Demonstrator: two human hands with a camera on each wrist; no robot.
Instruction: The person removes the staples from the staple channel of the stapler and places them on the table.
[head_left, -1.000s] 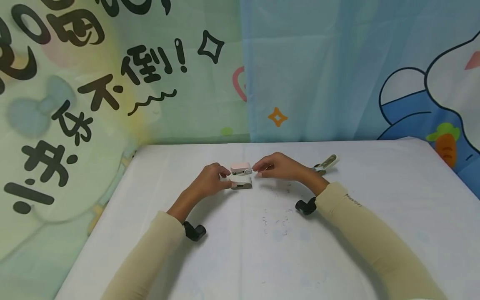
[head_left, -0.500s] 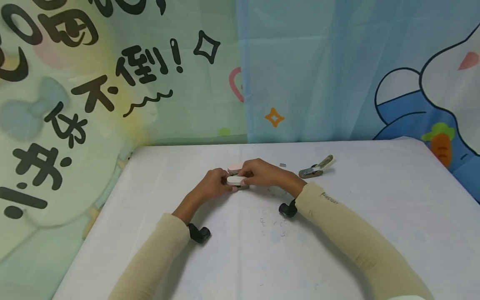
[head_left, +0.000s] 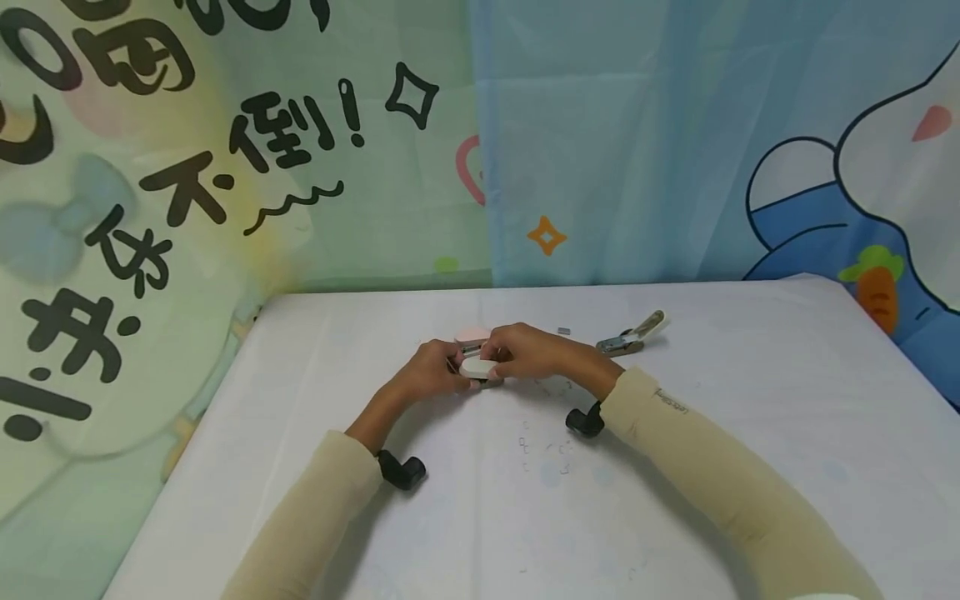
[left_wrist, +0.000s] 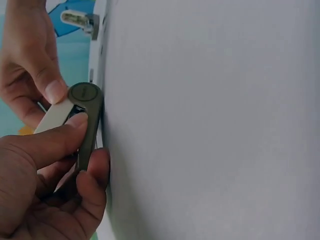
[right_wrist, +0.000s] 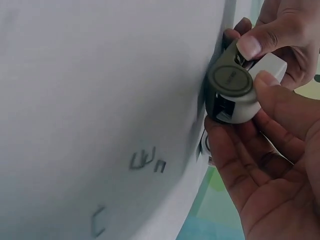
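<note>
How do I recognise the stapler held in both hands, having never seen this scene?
Toward the far edge of the white table, the left hand and right hand hold a white-topped stapler. It alone is gripped: the pink-topped stapler sits behind it, and the opened stapler lies to the right.

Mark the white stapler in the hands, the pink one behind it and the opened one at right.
White stapler [right_wrist: 231,80]: right wrist view, round disc on its side.
Pink stapler [head_left: 471,334]: head view, its top.
Opened stapler [head_left: 632,337]: head view, its middle, near the hinge.
</note>
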